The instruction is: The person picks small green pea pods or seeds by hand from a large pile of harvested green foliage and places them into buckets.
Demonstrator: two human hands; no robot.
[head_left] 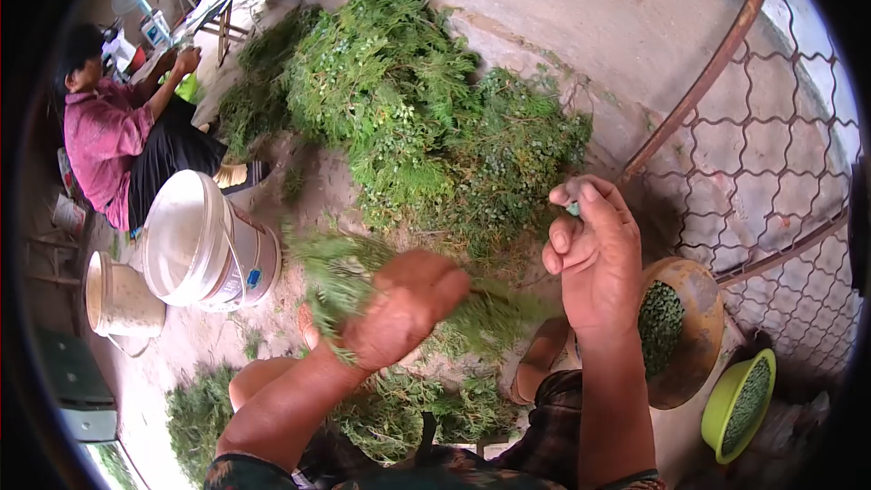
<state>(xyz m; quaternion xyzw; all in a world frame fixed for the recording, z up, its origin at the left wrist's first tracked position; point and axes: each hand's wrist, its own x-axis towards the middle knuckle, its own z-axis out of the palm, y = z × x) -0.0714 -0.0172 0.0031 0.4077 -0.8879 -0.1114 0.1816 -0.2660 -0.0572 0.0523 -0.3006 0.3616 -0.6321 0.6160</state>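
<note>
My left hand (404, 308) is closed around a feathery evergreen sprig (336, 263), which sticks out on both sides of the fist and is smeared by motion. To its right, my right hand (599, 254) is raised with thumb and forefinger pinched on a small blue-green seed cone (573, 209); its other fingers are curled. Beyond both hands lies a large heap of cut evergreen branches (390, 100), dotted with pale cones. More cut greenery (417, 404) lies on the floor around my legs.
At right stand a tan bucket (703, 336) partly filled with green cones and a lime-green basin (762, 372) of cones, near wire mesh (762, 154). At left are a lidded white bucket (240, 263), a smaller pail (127, 299) and a seated person (104, 136).
</note>
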